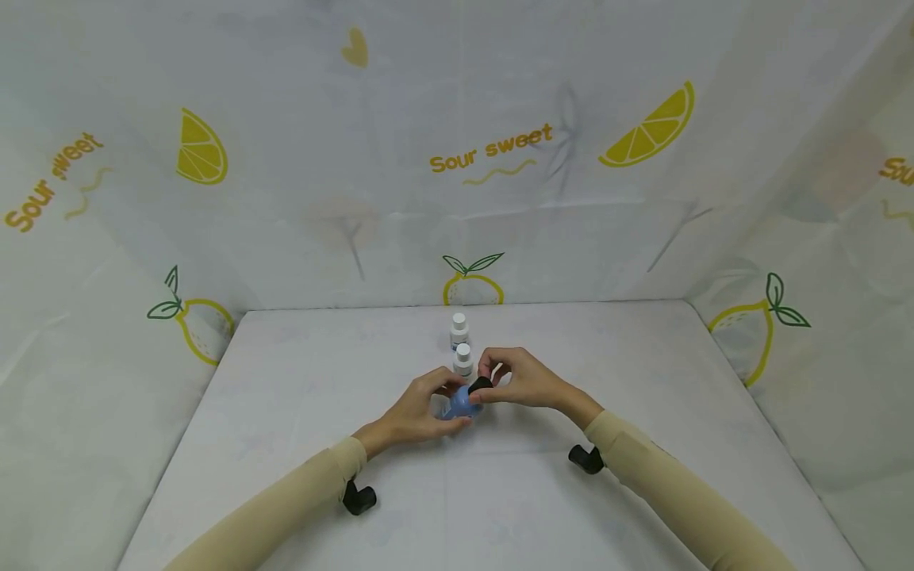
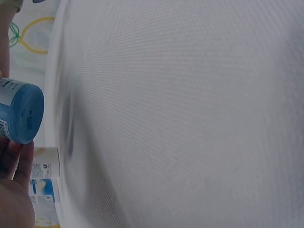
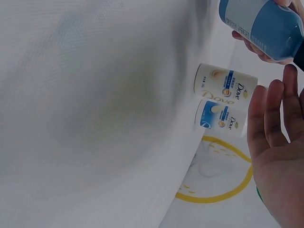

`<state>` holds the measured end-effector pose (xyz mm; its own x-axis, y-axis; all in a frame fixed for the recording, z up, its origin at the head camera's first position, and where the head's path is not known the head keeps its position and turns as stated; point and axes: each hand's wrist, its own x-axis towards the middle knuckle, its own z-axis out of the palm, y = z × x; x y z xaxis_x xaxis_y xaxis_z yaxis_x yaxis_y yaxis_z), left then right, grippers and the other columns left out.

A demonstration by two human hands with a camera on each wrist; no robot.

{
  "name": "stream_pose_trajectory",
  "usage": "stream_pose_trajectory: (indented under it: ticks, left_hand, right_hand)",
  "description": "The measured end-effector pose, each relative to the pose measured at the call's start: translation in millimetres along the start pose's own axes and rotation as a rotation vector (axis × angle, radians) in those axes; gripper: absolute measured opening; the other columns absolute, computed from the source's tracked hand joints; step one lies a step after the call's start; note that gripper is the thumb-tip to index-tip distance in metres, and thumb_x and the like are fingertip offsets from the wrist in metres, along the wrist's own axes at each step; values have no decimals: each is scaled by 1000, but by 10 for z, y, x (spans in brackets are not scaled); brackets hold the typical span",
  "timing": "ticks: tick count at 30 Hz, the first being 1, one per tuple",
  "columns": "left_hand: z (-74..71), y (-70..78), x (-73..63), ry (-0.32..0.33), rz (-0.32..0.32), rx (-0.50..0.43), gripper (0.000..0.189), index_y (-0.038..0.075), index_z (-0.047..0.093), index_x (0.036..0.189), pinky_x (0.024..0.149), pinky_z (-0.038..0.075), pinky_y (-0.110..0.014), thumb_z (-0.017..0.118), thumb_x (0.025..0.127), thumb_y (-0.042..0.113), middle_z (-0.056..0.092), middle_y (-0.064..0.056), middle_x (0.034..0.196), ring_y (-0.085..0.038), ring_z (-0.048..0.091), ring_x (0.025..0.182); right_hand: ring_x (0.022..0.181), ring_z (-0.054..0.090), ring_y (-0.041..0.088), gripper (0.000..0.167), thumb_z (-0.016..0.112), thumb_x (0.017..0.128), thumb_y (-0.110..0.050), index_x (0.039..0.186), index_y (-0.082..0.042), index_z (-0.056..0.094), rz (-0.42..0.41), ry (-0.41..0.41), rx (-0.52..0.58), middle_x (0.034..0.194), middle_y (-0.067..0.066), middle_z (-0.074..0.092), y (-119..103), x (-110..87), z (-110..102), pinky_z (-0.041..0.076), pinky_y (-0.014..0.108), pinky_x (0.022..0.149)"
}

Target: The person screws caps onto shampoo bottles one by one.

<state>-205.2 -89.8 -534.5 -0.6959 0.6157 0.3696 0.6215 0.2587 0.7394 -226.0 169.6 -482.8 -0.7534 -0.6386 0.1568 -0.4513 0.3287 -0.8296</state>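
A blue bottle (image 1: 458,404) with a black cap (image 1: 480,385) is tilted, its cap end toward the right. My left hand (image 1: 417,411) grips the body from the left, and the base faces the left wrist camera, where the bottle (image 2: 26,114) appears lifted off the table. At the cap, my right hand (image 1: 530,381) pinches with thumb and fingers. The right wrist view shows the bottle's pale label (image 3: 242,16) and the right fingers (image 3: 273,114) near the cap; the thumb is hidden there. Just behind the hands stands a white Dove bottle (image 1: 463,361).
Farther back stands a second white Dove bottle (image 1: 459,329), almost in line with the first. A white cloth covers the table (image 1: 321,357), and a lemon-printed curtain (image 1: 286,238) rises at its back edge. Black wrist mounts (image 1: 359,498) hang below both sleeves.
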Motion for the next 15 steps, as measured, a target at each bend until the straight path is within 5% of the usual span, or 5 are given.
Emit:
stream_pose_trajectory:
  ticks: [15]
  left_hand:
    - [10,-1,-8,-9,-37,-15,49,5,67,127,96,65,-28,92,85,12,71,-7,116,-11,67,106]
  right_hand:
    - [97,65,9,33,92,89,-29,103,-15,65,35,-46,-2,99,-2,67,-17,-16,-32,65,41,89]
